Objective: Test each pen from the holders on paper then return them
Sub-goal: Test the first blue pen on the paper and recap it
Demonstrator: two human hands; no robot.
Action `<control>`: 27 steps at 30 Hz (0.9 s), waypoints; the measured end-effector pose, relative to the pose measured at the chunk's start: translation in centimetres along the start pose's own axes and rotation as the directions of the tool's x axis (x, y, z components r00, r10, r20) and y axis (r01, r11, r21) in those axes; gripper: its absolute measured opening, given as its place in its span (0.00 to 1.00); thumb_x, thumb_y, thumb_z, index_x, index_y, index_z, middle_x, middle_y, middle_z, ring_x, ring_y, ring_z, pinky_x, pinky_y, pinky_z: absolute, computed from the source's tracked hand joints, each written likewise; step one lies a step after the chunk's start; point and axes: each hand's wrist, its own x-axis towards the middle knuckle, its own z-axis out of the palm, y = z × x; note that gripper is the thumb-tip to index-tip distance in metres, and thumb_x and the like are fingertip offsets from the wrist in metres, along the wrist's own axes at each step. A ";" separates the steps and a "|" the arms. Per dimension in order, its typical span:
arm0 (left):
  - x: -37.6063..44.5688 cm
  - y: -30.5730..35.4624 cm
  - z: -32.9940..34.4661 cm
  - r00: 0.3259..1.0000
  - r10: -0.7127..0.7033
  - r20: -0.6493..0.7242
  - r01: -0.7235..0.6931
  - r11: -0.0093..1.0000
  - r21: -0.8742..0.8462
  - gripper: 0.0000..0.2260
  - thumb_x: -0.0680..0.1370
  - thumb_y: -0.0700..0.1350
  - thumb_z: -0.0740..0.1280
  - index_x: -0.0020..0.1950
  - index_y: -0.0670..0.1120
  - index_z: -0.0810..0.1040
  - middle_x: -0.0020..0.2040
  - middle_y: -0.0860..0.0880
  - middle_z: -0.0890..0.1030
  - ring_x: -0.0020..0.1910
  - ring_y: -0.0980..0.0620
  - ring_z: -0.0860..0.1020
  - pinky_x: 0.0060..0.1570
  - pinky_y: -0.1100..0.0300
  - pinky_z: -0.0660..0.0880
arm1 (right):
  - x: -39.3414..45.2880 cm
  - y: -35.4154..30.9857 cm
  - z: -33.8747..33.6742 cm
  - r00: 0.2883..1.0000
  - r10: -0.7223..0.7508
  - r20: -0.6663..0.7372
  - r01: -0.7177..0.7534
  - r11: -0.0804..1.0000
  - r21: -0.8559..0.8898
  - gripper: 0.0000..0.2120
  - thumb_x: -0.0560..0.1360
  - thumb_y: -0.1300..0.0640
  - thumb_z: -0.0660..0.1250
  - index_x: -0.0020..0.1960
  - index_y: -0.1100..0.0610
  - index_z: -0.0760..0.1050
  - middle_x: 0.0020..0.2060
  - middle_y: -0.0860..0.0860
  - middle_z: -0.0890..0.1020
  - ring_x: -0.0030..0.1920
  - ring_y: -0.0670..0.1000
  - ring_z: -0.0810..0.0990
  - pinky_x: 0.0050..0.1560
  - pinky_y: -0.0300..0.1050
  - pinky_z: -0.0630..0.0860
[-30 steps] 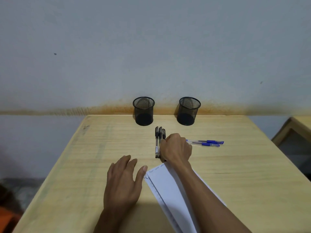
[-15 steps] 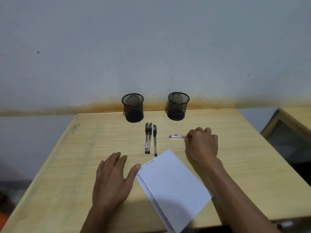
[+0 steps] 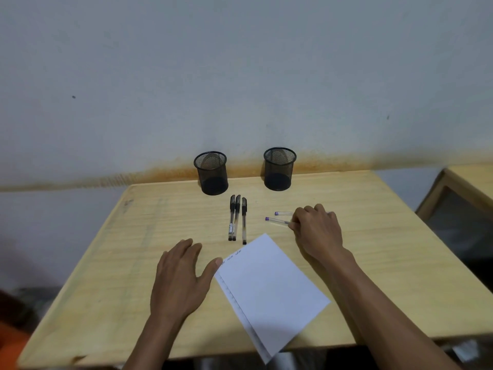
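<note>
The left hand (image 3: 179, 279) lay flat and spread on the wooden table (image 3: 112, 276), its thumb touching the paper's (image 3: 269, 284) corner at about 9 o'clock of the sheet, while the right hand (image 3: 317, 232) curled its fingers round the near one of two blue pens (image 3: 277, 221) at 1 o'clock of the paper. Three black pens (image 3: 237, 217) lay side by side at 12 o'clock of the sheet, and beyond them stood the left mesh holder (image 3: 211, 172) at 11 o'clock and the right mesh holder (image 3: 279, 169) at 1 o'clock, against the wall.
</note>
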 end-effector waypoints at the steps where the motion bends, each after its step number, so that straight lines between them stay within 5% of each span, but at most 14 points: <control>1: 0.0 0.0 0.0 1.000 0.000 0.002 0.000 1.000 -0.001 0.37 0.73 0.72 0.53 0.67 0.45 0.77 0.72 0.47 0.73 0.74 0.49 0.66 0.74 0.46 0.61 | -0.2 0.0 0.0 1.000 -0.003 -0.002 0.003 1.000 0.021 0.12 0.83 0.48 0.60 0.55 0.53 0.78 0.50 0.50 0.83 0.55 0.55 0.75 0.50 0.49 0.66; 5: -0.1 0.3 -0.3 1.000 -0.004 0.006 0.004 1.000 -0.010 0.36 0.74 0.71 0.55 0.67 0.45 0.77 0.72 0.47 0.73 0.73 0.49 0.66 0.73 0.46 0.61 | -1.6 -1.0 -0.9 1.000 0.019 -0.001 -0.018 0.959 0.284 0.14 0.84 0.52 0.61 0.64 0.55 0.79 0.52 0.52 0.81 0.56 0.56 0.76 0.49 0.51 0.72; 7: -0.2 0.4 -0.4 1.000 -0.007 0.004 0.007 1.000 -0.012 0.35 0.74 0.71 0.56 0.67 0.45 0.77 0.71 0.47 0.73 0.73 0.49 0.67 0.73 0.46 0.61 | -2.4 -2.1 -1.7 0.999 0.044 -0.011 -0.033 0.870 0.492 0.12 0.84 0.54 0.61 0.61 0.55 0.81 0.49 0.52 0.78 0.52 0.54 0.76 0.48 0.49 0.72; 10: -0.3 0.9 -0.9 1.000 -0.017 0.000 0.017 0.997 -0.079 0.34 0.75 0.70 0.54 0.66 0.45 0.78 0.69 0.47 0.76 0.71 0.49 0.69 0.72 0.45 0.64 | -3.8 -3.9 -3.3 0.986 0.164 0.001 -0.097 0.580 0.809 0.05 0.82 0.54 0.66 0.50 0.53 0.80 0.42 0.49 0.81 0.43 0.48 0.78 0.42 0.42 0.71; 13: -1.2 2.4 -2.2 0.995 -0.032 -0.099 0.002 0.957 -0.289 0.28 0.77 0.66 0.61 0.65 0.47 0.78 0.64 0.50 0.79 0.64 0.49 0.75 0.65 0.45 0.71 | -5.9 -5.3 -4.9 0.977 0.192 0.096 -0.148 0.276 0.950 0.07 0.80 0.54 0.69 0.47 0.57 0.76 0.35 0.49 0.81 0.37 0.44 0.81 0.44 0.43 0.77; 18: -3.0 6.5 -3.7 0.978 0.133 -0.159 -0.181 0.922 -0.341 0.20 0.76 0.60 0.68 0.65 0.53 0.78 0.61 0.59 0.78 0.60 0.56 0.74 0.61 0.55 0.69 | -8.7 -7.3 -6.3 0.962 0.176 0.208 -0.219 0.043 0.975 0.02 0.79 0.61 0.69 0.49 0.60 0.78 0.38 0.53 0.86 0.43 0.50 0.88 0.46 0.46 0.82; 21: -3.1 7.5 -3.6 0.916 0.289 -0.278 -0.357 0.904 -0.236 0.15 0.76 0.56 0.64 0.55 0.50 0.83 0.49 0.56 0.83 0.48 0.57 0.76 0.54 0.60 0.68 | -9.3 -7.9 -6.5 0.960 0.193 0.202 -0.204 -0.008 0.979 0.02 0.79 0.64 0.69 0.51 0.59 0.78 0.40 0.57 0.86 0.41 0.52 0.87 0.44 0.44 0.83; 27: -3.5 7.4 -4.5 0.924 0.289 -0.252 -0.366 0.859 -0.359 0.12 0.77 0.53 0.63 0.50 0.50 0.84 0.43 0.59 0.81 0.42 0.59 0.77 0.45 0.62 0.71 | -10.1 -8.5 -6.1 0.984 0.049 0.173 -0.177 0.104 0.979 0.08 0.79 0.55 0.71 0.48 0.60 0.84 0.35 0.50 0.87 0.37 0.42 0.83 0.39 0.37 0.78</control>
